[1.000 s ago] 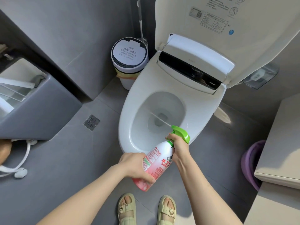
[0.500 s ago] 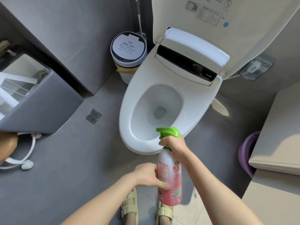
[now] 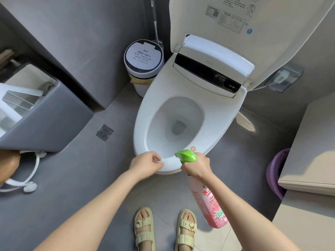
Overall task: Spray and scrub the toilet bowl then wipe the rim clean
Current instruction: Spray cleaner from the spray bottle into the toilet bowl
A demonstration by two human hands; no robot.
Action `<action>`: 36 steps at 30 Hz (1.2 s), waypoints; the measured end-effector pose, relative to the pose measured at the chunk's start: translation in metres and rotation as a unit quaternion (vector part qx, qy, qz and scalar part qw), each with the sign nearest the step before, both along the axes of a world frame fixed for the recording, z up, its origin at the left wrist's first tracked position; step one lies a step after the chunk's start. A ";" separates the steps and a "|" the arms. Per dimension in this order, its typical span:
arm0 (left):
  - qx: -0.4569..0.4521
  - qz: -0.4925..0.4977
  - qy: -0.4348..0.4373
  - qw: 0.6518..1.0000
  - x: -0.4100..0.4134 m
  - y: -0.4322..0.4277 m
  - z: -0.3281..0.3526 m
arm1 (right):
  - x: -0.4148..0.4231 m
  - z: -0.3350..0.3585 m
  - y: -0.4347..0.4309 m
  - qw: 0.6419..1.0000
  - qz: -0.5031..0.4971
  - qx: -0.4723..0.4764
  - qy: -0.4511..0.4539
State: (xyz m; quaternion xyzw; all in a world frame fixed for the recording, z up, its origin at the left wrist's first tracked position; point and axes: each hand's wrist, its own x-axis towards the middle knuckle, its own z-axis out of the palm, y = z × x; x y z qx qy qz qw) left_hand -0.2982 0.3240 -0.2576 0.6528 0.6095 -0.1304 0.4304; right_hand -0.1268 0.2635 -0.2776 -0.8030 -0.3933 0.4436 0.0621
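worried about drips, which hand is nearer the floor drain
Left. The left hand pinches the toilet seat front, right of the floor drain; the right hand, gripping the spray bottle, is farther right.

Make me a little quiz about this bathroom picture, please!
1. True or false: the toilet lid is up.
2. What does the right hand hold? A a brush, B a spray bottle, C a cloth.
3. Fill in: the left hand pinches the front of the toilet ____.
Key: 1 true; 2 B; 3 seat.
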 end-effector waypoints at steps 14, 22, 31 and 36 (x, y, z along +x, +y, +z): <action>-0.152 0.319 -0.076 0.932 -0.047 0.070 -0.078 | -0.007 -0.030 0.005 0.972 -0.216 0.083 0.032; -0.153 0.362 -0.116 0.912 -0.044 0.078 -0.108 | -0.021 -0.022 -0.038 0.950 -0.270 0.157 0.002; -0.131 0.249 -0.126 0.951 -0.074 0.094 -0.012 | -0.046 0.030 -0.099 0.887 -0.389 0.250 -0.013; -0.117 0.151 -0.187 0.964 -0.061 0.121 0.111 | -0.056 0.060 -0.110 0.871 -0.422 0.252 -0.023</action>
